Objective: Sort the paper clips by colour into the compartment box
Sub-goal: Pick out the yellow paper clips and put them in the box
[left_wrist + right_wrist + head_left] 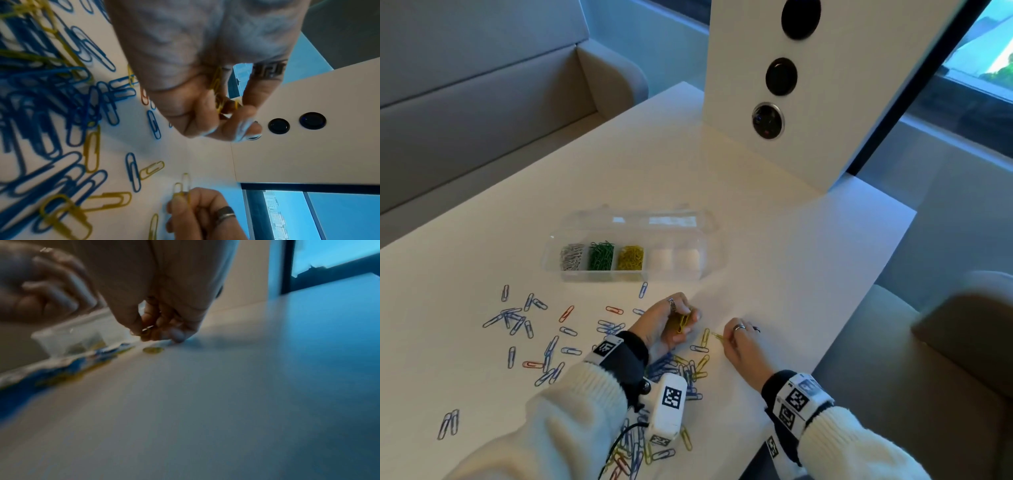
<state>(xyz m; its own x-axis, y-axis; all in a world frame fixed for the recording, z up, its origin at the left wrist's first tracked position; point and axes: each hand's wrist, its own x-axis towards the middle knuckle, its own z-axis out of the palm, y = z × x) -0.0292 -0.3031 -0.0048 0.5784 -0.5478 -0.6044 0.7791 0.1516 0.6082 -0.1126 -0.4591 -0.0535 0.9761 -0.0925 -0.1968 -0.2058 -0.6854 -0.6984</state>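
Yellow clips bunched in the curled left hand | right hand pinches one yellow clip low on the table, long axis pointing left | box lies ahead, nearer the left hand, yellow compartment third from left.

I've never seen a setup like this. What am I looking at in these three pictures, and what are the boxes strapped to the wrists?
No machine here: a person sorts paper clips with bare hands. The wrist boxes are cameras. One picture comes from a head camera looking down; the other two look along each hand.

On the white table stands a clear compartment box holding silver, green and yellow clips, with two compartments empty. Loose blue clips, some red and some yellow lie scattered.

The left hand holds a bunch of yellow clips in its grip. The right hand pinches one more yellow clip at the table.
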